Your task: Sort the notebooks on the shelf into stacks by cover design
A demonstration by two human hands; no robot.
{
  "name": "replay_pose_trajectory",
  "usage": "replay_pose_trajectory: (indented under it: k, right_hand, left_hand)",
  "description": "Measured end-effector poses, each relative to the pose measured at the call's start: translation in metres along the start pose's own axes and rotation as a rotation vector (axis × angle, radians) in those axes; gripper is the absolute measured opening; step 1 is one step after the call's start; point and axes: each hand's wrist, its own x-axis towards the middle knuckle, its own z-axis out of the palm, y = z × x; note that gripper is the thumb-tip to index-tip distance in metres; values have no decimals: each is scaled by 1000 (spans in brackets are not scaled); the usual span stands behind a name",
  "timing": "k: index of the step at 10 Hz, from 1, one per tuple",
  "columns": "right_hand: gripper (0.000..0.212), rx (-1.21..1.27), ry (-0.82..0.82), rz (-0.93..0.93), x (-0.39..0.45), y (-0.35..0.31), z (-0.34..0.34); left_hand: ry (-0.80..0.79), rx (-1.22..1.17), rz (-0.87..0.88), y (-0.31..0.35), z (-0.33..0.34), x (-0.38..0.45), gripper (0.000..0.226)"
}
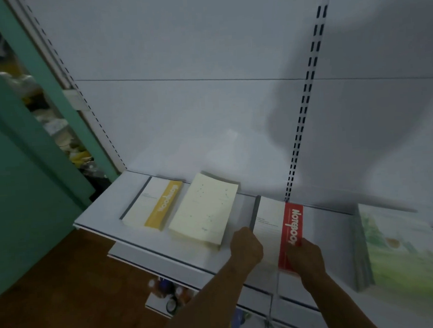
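Notebooks lie across the white shelf (104, 208): a green-landscape stack (403, 246) at the right, a pale cream dotted stack (205, 210), a yellow-banded stack (152, 205) at the left. Between cream and landscape sits the red-banded notebook (277, 228), its near end gripped by the left hand (246, 248) at the spine edge and the right hand (304, 257) on the red band. It looks light, thin and bendy, so holding both edges seems wise.
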Motion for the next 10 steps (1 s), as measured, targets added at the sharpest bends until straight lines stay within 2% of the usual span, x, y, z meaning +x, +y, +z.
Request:
replay_pose_trajectory:
  k: [1, 2, 3, 4, 5, 6, 7, 8, 9, 10]
  right_hand:
    - [22, 16, 15, 10, -3, -2, -1]
    - [20, 44, 31, 13, -6, -6, 1]
    - [18, 27, 64, 45, -7, -5, 7]
    - [19, 13, 100, 62, -10, -11, 13]
    - [21, 13, 127, 98, -13, -13, 19]
    - [24, 55, 138, 119, -20, -14, 19]
    - [20, 76, 178, 142, -29, -15, 18]
    - [19, 87, 119, 134, -43, -18, 15]
    - [20, 92, 134, 161, -56, -19, 6]
    - [27, 37, 223, 160, -70, -24, 2]
  left_hand:
    - [-27, -45, 7, 0, -4, -7, 25]
    - [-25, -92, 9, -2, -11, -12, 7]
    - [-49, -95, 18, -9, -12, -14, 34]
    - [-86, -96, 53, -16, -15, -16, 36]
    - [-109, -122, 93, -23, -14, -11, 9]
    - [-154, -169, 108, -25, -10, -7, 28]
    - [-193, -218, 104, -29, -11, -7, 65]
    - [-240, -211, 144, -36, -17, -8, 63]
    - [-252, -218, 245, -41, -26, -14, 48]
    - [-238, -184, 349, -44, -42, -19, 47]
